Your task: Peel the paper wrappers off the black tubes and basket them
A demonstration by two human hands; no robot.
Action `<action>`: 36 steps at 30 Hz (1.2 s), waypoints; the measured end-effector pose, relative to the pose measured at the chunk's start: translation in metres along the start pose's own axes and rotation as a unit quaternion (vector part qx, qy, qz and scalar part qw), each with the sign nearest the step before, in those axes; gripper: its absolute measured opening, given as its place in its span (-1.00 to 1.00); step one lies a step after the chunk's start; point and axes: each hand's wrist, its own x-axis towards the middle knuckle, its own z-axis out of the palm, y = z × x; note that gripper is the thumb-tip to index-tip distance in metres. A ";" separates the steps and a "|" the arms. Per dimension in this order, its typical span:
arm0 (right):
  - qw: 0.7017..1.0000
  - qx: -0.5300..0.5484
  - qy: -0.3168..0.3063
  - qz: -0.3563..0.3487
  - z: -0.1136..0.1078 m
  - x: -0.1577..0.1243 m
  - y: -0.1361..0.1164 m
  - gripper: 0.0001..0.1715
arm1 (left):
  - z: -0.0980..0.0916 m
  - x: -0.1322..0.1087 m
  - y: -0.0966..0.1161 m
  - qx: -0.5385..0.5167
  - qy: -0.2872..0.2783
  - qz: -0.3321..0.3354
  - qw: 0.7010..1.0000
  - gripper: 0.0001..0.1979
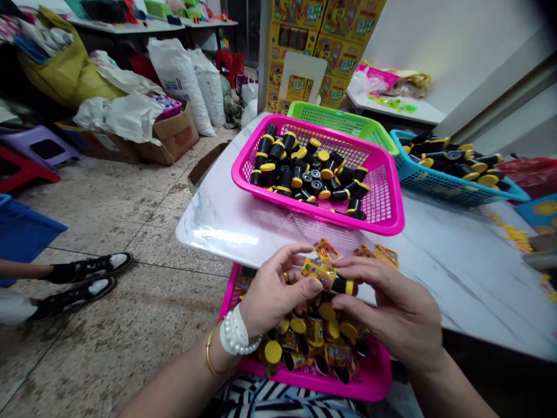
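Note:
Both my hands hold one small black tube with a yellow cap and a yellow printed label [327, 277] above my lap. My left hand [273, 290] pinches its left end with thumb and fingers. My right hand [394, 310] grips its capped right end. Under them a pink basket [304, 380] on my lap holds several labelled tubes. A few loose yellow labels [375, 253] lie on the white marble table [243, 223] just beyond my fingers. Farther back on the table, a pink basket [389, 217] holds several bare black tubes with yellow caps.
A green basket [331, 116] sits behind the pink one, and a blue basket [435, 183] of tubes stands at the right. Another person's feet in black shoes [82, 278] rest on the floor at left. Sacks, cardboard boxes and stools crowd the far floor.

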 end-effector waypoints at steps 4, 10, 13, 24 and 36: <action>0.999 -0.043 -0.026 -0.019 0.000 -0.004 -0.002 -0.61 | -0.005 0.001 0.000 0.048 -0.051 -0.060 0.996 -0.64; 0.997 -0.073 -0.017 0.008 -0.005 -0.020 -0.003 -0.45 | 0.008 0.005 -0.004 0.088 -0.078 -0.033 0.993 -0.70; 0.997 -0.083 0.001 -0.004 -0.007 -0.025 -0.005 -0.52 | 0.012 0.006 -0.002 0.084 -0.100 -0.047 0.990 -0.66; 0.998 0.015 0.052 0.044 0.007 -0.034 0.004 -0.62 | 0.008 -0.010 -0.003 0.201 -0.044 0.089 0.974 -0.77; 0.981 0.105 0.081 0.139 0.023 -0.060 0.005 -0.68 | -0.003 -0.023 -0.026 0.158 -0.050 -0.035 0.986 -0.66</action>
